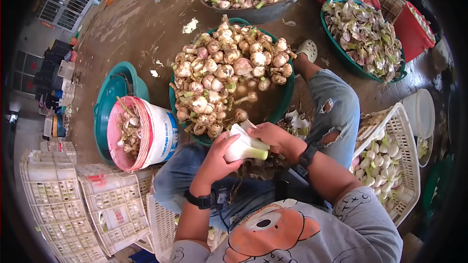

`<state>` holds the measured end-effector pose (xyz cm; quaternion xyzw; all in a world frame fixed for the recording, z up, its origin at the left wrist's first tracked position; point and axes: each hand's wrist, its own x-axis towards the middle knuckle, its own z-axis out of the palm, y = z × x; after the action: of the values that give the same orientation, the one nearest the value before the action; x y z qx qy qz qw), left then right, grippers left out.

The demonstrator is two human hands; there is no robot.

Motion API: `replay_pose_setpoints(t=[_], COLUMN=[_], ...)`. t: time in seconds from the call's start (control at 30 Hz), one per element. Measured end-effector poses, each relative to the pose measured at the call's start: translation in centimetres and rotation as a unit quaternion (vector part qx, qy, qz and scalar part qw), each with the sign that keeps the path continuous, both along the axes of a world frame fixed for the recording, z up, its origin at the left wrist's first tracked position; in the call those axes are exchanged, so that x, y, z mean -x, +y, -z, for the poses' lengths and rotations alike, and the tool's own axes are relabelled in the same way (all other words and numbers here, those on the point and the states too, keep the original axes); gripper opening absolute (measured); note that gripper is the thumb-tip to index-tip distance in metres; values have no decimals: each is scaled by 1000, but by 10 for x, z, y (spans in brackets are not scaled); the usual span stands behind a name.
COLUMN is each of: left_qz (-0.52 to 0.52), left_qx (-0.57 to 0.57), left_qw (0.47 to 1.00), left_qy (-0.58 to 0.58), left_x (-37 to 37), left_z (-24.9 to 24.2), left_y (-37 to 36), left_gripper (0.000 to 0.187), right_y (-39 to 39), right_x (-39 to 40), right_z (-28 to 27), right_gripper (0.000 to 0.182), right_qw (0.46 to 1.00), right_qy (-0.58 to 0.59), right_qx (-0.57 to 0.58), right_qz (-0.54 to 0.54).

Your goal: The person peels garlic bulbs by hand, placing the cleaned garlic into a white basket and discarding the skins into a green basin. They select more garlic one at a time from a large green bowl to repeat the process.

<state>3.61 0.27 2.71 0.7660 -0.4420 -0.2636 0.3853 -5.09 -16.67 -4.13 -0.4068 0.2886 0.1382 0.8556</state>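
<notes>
Dirt floor (pixel 141 24) seen, littered with husk scraps. Green basin (pixel 287 95) of unpeeled garlic bulbs (pixel 229 68) set just ahead of knees. Peeled white bulb (pixel 243 147) gripped by both hands over lap: left hand (pixel 217 158) wrapped around its lower side, right hand (pixel 273 137) closed on its top, fingers curled. White bucket (pixel 156 134) tipped on side inside teal tub (pixel 109 92) at left. White crate (pixel 407 151) of peeled bulbs placed at right. Basin of husks (pixel 365 34) seen farther right.
</notes>
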Motion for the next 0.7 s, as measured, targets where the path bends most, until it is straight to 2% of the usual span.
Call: replay_pose_setpoints(t=[0.03,0.07,0.13,0.17,0.2,0.23,0.27,0.3,0.33,0.4,0.43,0.47,0.53,0.57,0.6,0.63,0.67,0.7], left_qz=[44,44,-33,-76,-78,-192,-290,-327,-328,-480,-492,-497,-424,-390,-390,-433,-476,-453], left_qx=[-22,-22,88,133,133,218,288,303,304,229,213,213,136,137,138,128,118,134], left_qw=[984,985,995,988,988,927,793,740,740,599,574,570,611,602,601,607,610,630], left_qy=[-169,-168,-34,3,1,236,452,504,502,599,620,618,655,683,683,654,622,616], left_x=[0,1,6,6,5,6,4,-1,-7,-18,-22,-23,-25,-30,-27,-23,-21,-25], left_z=[1,3,16,30,42,51,60,66,64,61,59,57,47,61,51,34,25,27], left_y=[1,-1,-5,-2,0,3,7,12,16,25,29,33,35,44,39,29,25,35], left_gripper=[58,58,38,27,27,26,27,34,34,41,48,48,52,48,48,43,38,32], right_y=[-7,-6,2,4,4,5,4,3,0,-11,-19,-28,-43,-49,-53,-52,-69,-71], right_x=[2,3,2,3,8,16,24,35,44,61,63,61,56,51,49,50,52,51], right_z=[-5,-11,-18,-3,-7,-18,-30,-39,-33,-37,-41,-46,-61,-67,-73,-88,-62,-73], right_gripper=[25,25,26,29,29,30,30,31,31,33,33,33,34,34,35,35,34,32], right_qw=[998,997,983,973,973,975,976,978,963,959,963,959,920,907,894,864,857,879], right_qy=[-11,-11,-74,-128,-129,-152,-175,-187,-221,-256,-255,-250,-304,-323,-343,-386,-387,-361], right_qx=[-56,-56,-149,-170,-170,-140,-110,87,148,120,59,-3,-76,-82,-88,96,156,0], right_qz=[-41,-41,77,90,87,81,76,-5,-50,2,68,136,236,257,276,309,303,312])
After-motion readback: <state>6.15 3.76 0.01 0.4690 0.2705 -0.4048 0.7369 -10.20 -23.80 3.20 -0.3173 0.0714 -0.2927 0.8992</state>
